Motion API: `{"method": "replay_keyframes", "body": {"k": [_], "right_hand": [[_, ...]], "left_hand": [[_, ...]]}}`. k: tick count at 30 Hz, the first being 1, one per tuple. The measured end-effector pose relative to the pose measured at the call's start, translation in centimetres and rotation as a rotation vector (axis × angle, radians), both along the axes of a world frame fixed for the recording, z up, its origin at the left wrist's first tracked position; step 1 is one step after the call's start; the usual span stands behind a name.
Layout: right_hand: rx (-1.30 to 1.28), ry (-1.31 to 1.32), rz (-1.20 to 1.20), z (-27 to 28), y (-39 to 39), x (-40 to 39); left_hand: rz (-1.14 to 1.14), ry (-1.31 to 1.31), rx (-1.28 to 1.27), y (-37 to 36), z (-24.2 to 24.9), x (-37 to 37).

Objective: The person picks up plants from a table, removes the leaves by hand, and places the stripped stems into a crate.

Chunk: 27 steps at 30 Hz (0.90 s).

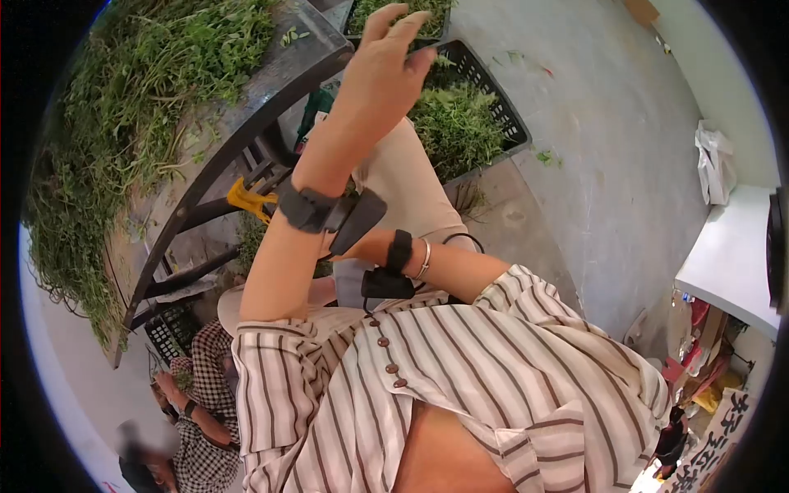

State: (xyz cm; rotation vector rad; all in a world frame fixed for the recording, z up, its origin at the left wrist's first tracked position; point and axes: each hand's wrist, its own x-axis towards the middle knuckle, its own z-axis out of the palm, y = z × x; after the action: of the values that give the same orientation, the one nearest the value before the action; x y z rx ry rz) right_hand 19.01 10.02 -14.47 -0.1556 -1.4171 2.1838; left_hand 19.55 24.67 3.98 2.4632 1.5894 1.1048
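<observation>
My left hand [385, 72] is raised at the top centre with its fingers apart and nothing in them. Beyond and beside it, a black crate [516, 122] holds cut green plants [460, 123]. To its left is the edge of a table [238, 123] with a large heap of leafy green stems [197, 57]. My right forearm [464, 267] reaches across my lap, and my right hand [362, 245] passes behind my left forearm, so its fingers are hidden. Both wrists wear black straps with devices.
Another crate [353, 37] of greens stands at the top. A yellow object [248, 200] hangs by the table frame. At the lower left, a person in a checked garment [205, 435] sits near a black basket [171, 333]. A white bag [715, 162] and a white surface [731, 246] are right.
</observation>
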Motion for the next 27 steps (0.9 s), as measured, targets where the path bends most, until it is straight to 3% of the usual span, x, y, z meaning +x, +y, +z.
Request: {"method": "replay_keyframes", "body": {"k": [1,2,4,5,6,8,9,14,16,23,27], "right_hand": [[-0.095,0.056,0.089,-0.2,0.1,0.1],[-0.102,0.059,0.089,-0.1,-0.5,-0.1],[-0.124,0.285,-0.215,1.2,-1.6,-0.8],[0.181,0.171,-0.242,9.5,1.0,3.5],[0.179,0.173,-0.24,8.0,1.3,2.0],[0.742,-0.35,0.019,4.2,1.2,-2.0],[0.619,-0.368,-0.083,4.7,0.7,-2.0],[0.599,-0.412,-0.082,3.5,1.1,-1.8],[0.43,-0.597,0.06,4.7,1.5,-1.2],[0.646,-0.536,0.034,3.6,1.5,-2.0],[0.17,-0.372,0.043,10.2,5.8,1.8]], "left_hand": [[0.003,-0.159,-0.118,-1.0,0.2,-0.2],[0.004,-0.156,-0.124,-1.8,0.2,-1.1],[0.021,-0.172,-0.101,-3.1,0.5,-3.5],[0.067,-0.15,-0.067,-4.0,1.1,-4.6],[0.113,-0.128,-0.033,-4.9,1.7,-5.7],[0.202,-0.294,-0.091,-7.1,2.3,-8.1],[0.278,-0.323,-0.099,-8.4,2.9,-8.8],[0.511,-0.556,-0.046,-14.6,2.8,-11.6],[0.723,-0.648,-0.041,-17.1,1.5,-12.1],[0.795,-0.586,-0.06,-20.7,-0.7,-12.8],[0.788,-0.539,0.041,-19.3,1.1,-14.8]]}}
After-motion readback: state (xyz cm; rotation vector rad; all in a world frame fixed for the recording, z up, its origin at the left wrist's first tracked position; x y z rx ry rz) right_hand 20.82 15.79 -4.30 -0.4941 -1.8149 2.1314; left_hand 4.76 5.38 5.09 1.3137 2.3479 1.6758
